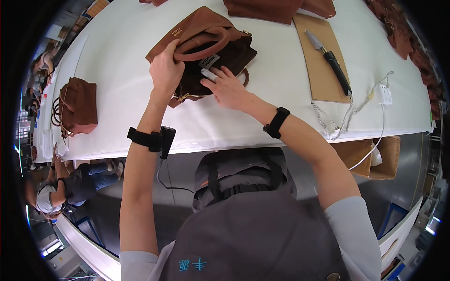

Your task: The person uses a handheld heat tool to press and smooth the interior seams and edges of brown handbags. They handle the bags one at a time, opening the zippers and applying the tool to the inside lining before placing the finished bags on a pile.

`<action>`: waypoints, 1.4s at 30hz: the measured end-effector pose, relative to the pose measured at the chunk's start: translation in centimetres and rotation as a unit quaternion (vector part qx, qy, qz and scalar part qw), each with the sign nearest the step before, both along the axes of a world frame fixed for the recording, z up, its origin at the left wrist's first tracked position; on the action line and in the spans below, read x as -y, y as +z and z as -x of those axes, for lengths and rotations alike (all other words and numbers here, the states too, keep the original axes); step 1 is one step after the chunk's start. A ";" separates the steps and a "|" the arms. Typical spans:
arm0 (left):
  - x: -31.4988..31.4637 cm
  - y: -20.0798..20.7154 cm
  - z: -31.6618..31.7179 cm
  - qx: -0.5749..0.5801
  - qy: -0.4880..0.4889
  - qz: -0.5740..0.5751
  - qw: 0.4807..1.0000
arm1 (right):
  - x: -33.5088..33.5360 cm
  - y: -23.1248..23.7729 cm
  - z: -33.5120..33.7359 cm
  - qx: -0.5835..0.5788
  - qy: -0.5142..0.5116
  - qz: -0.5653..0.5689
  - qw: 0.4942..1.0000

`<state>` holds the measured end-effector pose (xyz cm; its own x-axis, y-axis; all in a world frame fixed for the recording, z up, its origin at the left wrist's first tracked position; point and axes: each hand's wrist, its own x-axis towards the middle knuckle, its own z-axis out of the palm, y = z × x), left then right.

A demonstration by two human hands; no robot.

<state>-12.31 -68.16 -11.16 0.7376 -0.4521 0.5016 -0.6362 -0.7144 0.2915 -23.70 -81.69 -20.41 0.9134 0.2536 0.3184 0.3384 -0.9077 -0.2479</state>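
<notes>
- One view only, worn on the person's head, looking steeply down over the chest and apron at the lower centre of the frame.
- It faces forward across the white table (281, 93), which fills the upper half.
- It sits close: both forearms rise from the lower edge.
- The fisheye bends the table's edges, with dark corners all round.

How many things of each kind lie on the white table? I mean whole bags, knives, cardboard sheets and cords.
Brown fabric handbags, wholly in view: 2
Black-handled knife: 1
Brown cardboard sheet: 1
White cord with tag: 1
Total: 5
</notes>
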 end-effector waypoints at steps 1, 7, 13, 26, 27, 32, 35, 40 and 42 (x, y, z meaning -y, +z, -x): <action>0.0 -0.8 0.4 -0.030 0.000 -0.032 0.999 | -1.1 -0.5 0.1 0.009 0.035 -0.029 0.999; -0.9 -1.6 0.9 -0.094 0.019 0.020 0.995 | -1.5 -2.2 3.7 0.065 -0.191 -0.234 0.951; -1.6 2.6 -1.3 -0.117 0.057 0.063 0.990 | 0.3 2.4 2.3 -0.140 -0.338 -0.710 0.602; -0.6 -2.3 3.6 -0.027 -0.037 0.016 0.999 | 1.0 -0.1 10.2 -0.079 -0.352 -0.445 0.820; -0.6 -2.3 3.7 -0.039 -0.038 0.019 0.998 | 1.5 -0.5 9.9 -0.002 -0.337 -0.322 0.885; -1.0 -1.8 3.0 -0.050 -0.013 0.024 0.998 | 1.4 1.7 4.1 -0.099 -0.408 -0.597 0.684; -0.3 -1.7 2.5 -0.041 -0.019 0.030 0.999 | 3.9 0.0 2.2 -0.076 -0.527 -0.405 0.743; -0.3 -2.3 3.1 -0.055 0.003 0.030 0.998 | 6.2 -0.2 3.3 -0.181 -0.349 -0.647 0.654; -0.4 -2.0 3.6 -0.070 0.017 0.024 0.997 | 6.0 1.9 4.5 -0.185 -0.263 -0.751 0.577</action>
